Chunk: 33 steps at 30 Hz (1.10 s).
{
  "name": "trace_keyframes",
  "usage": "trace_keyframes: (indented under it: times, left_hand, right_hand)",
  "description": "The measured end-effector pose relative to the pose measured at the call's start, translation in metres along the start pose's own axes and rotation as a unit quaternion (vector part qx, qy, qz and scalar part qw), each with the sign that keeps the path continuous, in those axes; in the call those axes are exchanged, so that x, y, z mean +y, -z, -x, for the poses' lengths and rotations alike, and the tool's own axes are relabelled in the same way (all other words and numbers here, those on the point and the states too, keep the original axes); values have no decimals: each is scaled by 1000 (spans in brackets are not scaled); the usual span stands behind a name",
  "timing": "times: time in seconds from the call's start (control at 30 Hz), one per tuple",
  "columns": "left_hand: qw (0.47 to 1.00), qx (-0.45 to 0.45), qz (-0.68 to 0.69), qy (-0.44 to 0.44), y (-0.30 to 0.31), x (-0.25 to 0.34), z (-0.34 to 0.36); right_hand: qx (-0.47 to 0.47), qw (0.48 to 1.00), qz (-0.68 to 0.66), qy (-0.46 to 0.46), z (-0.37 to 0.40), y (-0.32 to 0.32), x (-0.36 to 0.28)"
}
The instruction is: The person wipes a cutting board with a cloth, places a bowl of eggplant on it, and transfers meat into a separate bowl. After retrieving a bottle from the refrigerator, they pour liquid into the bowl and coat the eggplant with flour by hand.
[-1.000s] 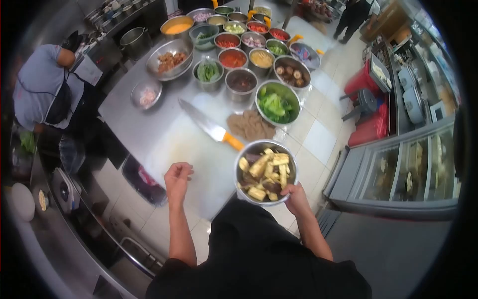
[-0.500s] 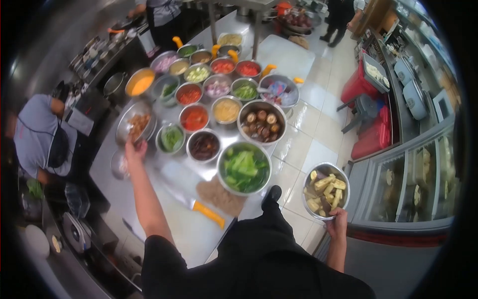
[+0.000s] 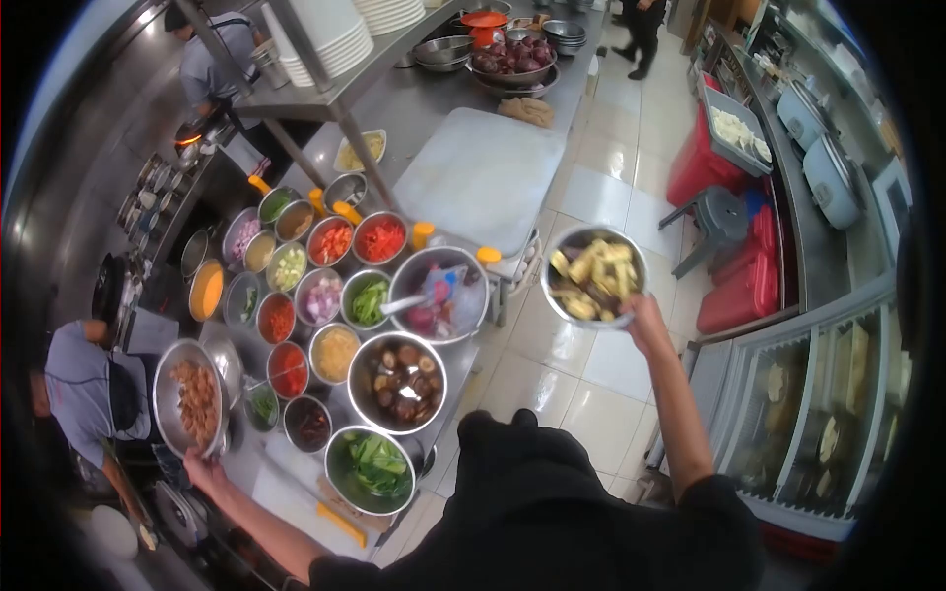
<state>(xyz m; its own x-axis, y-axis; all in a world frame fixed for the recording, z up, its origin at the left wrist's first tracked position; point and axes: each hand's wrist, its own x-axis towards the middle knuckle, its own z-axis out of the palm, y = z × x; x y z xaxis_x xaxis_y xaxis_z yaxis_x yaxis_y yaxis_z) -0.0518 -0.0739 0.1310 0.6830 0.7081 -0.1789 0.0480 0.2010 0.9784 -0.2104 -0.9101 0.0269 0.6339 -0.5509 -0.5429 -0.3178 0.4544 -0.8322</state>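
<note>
My left hand (image 3: 205, 475) grips the rim of a metal bowl (image 3: 190, 399) of brown cooked pieces, tilted beside the table's left edge. On the other side, my right hand (image 3: 642, 323) holds a metal bowl of pale and purple chopped vegetable (image 3: 596, 276) above the tiled floor. Between them, the steel table carries several bowls, among them leafy greens (image 3: 372, 469), dark mushrooms (image 3: 398, 382), noodle-like yellow shreds (image 3: 335, 355) and red pieces (image 3: 382, 238). A yellow-handled knife (image 3: 340, 524) lies near the front end.
A white cutting board (image 3: 478, 177) and a bowl of purple onions (image 3: 512, 59) are further along the table. Stacked white containers (image 3: 320, 37) stand on a raised shelf. Two people in grey work at the left. A grey stool (image 3: 711, 225) and glass-fronted fridge (image 3: 798, 424) are right.
The view has turned and moved forward. My left hand has taken hold of the bowl of brown pieces and lifted it. The right-hand bowl has moved up and further forward.
</note>
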Motion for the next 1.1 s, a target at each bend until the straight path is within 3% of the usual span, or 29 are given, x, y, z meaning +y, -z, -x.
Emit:
trace_keyframes:
  times: [0.03,0.17,0.2,0.3,0.33,0.47,0.53,0.7,0.77,0.83,0.9,0.93,0.97,1.0,1.03,1.07,1.1]
  left_hand:
    - [1000,14,-3,-11,13,1,14]
    - [992,-119,-37,-23,0,13,105]
    - [996,-44,-65,-29,-37,12,147]
    - [997,-20,-59,39,-122,0,211]
    - [998,-15,-54,12,-128,-19,213]
    - [998,29,-49,2,-275,-46,262]
    - [993,-98,-52,49,-326,-55,276]
    - [990,-121,-33,67,-434,-72,311]
    - [995,-81,-27,55,-470,-85,332]
    - [995,-63,-54,53,-474,-98,346]
    - [994,-47,-83,47,-490,-106,373]
    - [996,18,-84,32,-504,-108,388]
    - [993,82,-84,17,-521,-109,399]
    - [992,85,-88,12,-537,-109,405]
    - [993,88,-80,14,-549,-109,422]
    - [993,90,-72,15,-560,-108,439]
    - [991,106,-77,11,-563,-114,445]
  right_hand:
    - [-25,1000,0,-8,-34,-15,-19]
    - [-130,990,-15,-43,-163,-84,-58]
    - [-136,990,-3,-41,-189,-103,-68]
    - [-162,985,38,-49,-248,-141,-90]
    - [-175,980,62,-70,-264,-149,-97]
    - [-185,966,145,-105,-328,-174,-113]
    - [-175,962,190,-88,-345,-172,-121]
    - [-318,888,308,-125,-396,-145,-171]
    - [-310,882,340,-104,-430,-135,-209]
    - [-242,869,426,69,-489,-118,-245]
    - [-166,889,391,174,-568,-107,-297]
    - [-85,895,396,187,-598,-116,-335]
    - [-25,873,410,262,-645,-122,-362]
    - [24,829,434,352,-716,-125,-381]
    - [57,818,447,358,-757,-140,-404]
    - [41,817,490,302,-778,-156,-432]
    - [81,763,550,329,-854,-159,-430]
